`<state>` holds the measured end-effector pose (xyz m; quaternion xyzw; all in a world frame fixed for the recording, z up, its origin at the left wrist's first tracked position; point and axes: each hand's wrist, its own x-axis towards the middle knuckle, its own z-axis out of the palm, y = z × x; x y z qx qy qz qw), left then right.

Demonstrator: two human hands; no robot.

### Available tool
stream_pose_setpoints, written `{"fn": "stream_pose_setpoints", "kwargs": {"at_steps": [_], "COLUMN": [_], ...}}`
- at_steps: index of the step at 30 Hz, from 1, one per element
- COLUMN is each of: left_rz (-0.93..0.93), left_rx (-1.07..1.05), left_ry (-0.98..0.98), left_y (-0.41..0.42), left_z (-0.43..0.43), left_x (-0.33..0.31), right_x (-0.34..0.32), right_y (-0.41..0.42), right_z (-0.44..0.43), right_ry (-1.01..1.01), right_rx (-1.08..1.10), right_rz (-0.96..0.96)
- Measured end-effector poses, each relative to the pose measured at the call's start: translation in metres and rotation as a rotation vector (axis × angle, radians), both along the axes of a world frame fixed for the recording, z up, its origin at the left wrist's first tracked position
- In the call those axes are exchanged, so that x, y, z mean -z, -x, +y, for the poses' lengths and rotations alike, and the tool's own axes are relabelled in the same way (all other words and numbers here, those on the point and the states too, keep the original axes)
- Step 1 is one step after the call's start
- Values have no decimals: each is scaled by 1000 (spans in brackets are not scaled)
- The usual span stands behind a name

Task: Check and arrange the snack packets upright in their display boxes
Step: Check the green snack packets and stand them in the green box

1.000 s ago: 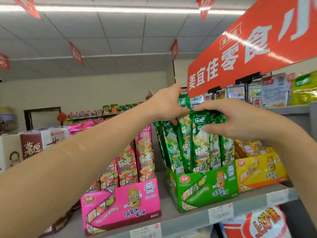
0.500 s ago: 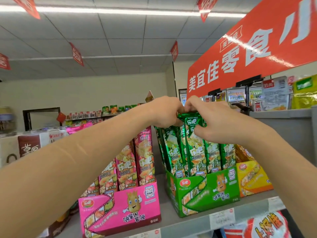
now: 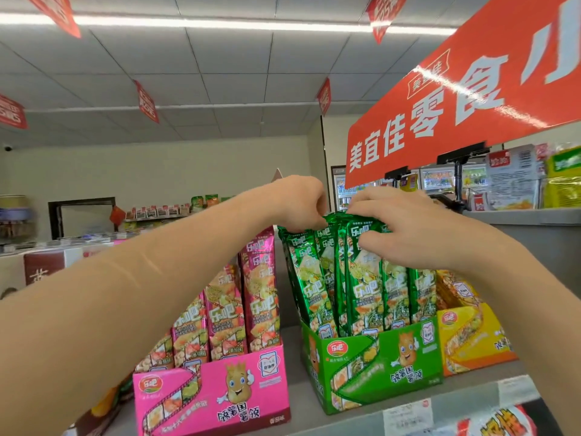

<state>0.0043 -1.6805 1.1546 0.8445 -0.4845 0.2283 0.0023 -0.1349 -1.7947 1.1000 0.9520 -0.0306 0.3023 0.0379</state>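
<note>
Left hand [image 3: 298, 204] and right hand [image 3: 405, 229] pinch the tops of green snack packets [image 3: 361, 287] standing in their green display box [image 3: 386, 357]; left fingertips are hidden behind the packets.

- The green packets' [image 3: 361, 278] top edges are covered by the left hand [image 3: 298, 202] and the right hand [image 3: 405, 228].
- The yellow display box [image 3: 471, 335] is partly hidden behind the right forearm [image 3: 518, 294].
- The price tags [image 3: 407, 416] on the shelf [image 3: 306, 405] edge are too blurred to read.
- The red sign [image 3: 456, 114] runs off the top and right edges.
</note>
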Motion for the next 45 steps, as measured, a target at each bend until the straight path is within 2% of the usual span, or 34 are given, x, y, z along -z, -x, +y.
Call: {"fn": "stream_pose_setpoints", "kwargs": {"at_steps": [3,12,16,19,22,24,27,30,33,36,40,43,45], "left_rz": [-80,4,17,-2,294,408,284,49,-95,-291,-307,-198,-103], "left_rx": [-66,-30,-50,-33,111,140,102,180,387,507,603,571,536], "left_ry": [-71,-56,63,274,480,426,410,748,1155,1360,1561,1591,1581], "left_y": [-1,5,7,6,10,14,17,23,34,49,60,65,70], "left_z": [-10,-12,-11,-5,6,14,24,33,48,66,96,113,117], "left_x": [6,1,2,-7,-20,-21,-16,-17,-23,-23,-16,-4,11], "right_x": [3,5,5,5,4,5,9,15,19,23,27,31,35], "right_y": [-1,1,0,-1,-1,0,-2,-7,-10,-14,-16,-13,-6], "right_z": [-3,-10,-12,-13,-11,-9,-7,-6,-3,-1,3,4,6], "right_ry": [-35,-33,-54,-59,-49,-74,-55,1,40,136,121,44,-83], "right_rx": [-29,-107,-110,-105,-106,-156,-226,-208,-165,-109,-139,-193,-329], "right_rz": [5,21,27,43,40,17,-82,-201,-208,-264,-334,-483,-619]}}
